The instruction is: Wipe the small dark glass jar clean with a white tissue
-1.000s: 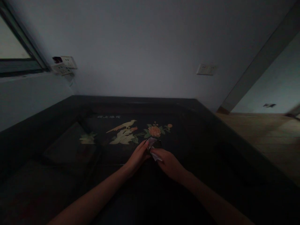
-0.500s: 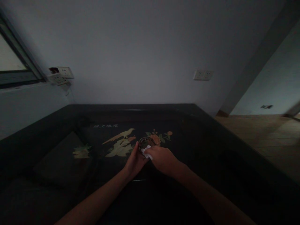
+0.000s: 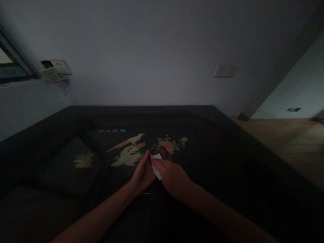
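In the dim middle of the head view, my left hand is closed around the near left side of a small round glass vessel. Its dark, shiny rim faces up toward me; whether it is a cup, a bowl or an ashtray I cannot tell. My right hand pinches a folded white tissue. The tissue's upper end lies over the near inner rim of the vessel, and its lower part hangs between my hands. Both hands hide the vessel's near side.
Below me is a dark glossy tabletop with a bird-and-flower picture and light lettering. It meets a pale wall with sockets at the back. More sockets are in the left corner. A wooden floor shows at right.
My right hand and the tissue have shifted slightly over the rim, and more of the tissue now hangs down. The vessel stays in my left hand. The whole view has tilted a little.
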